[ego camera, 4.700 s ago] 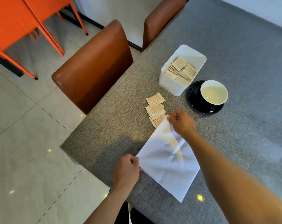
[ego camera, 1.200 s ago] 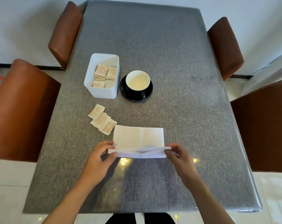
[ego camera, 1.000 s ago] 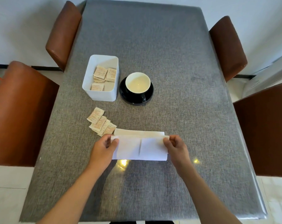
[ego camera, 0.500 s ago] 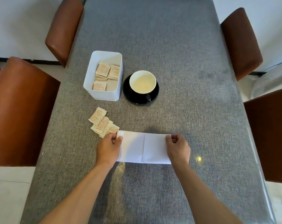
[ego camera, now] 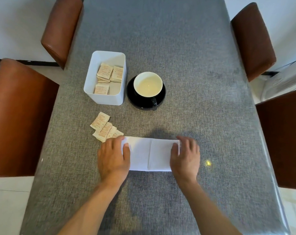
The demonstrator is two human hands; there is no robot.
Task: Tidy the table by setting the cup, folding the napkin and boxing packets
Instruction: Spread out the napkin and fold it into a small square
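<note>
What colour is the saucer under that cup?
Black. The saucer is glossy black beneath the cup, whose inside is white; the head view shows it.

No readable text anywhere. Packets in box [ego camera: 110, 75] carry reddish-brown print, too small and blurred to read. Loose packets on tabletop [ego camera: 104, 127]: same faint print, illegible. Napkin [ego camera: 150, 154], cup [ego camera: 147, 84], saucer [ego camera: 137, 99], box [ego camera: 103, 97]: plain, no label, brand or number visible.
</note>
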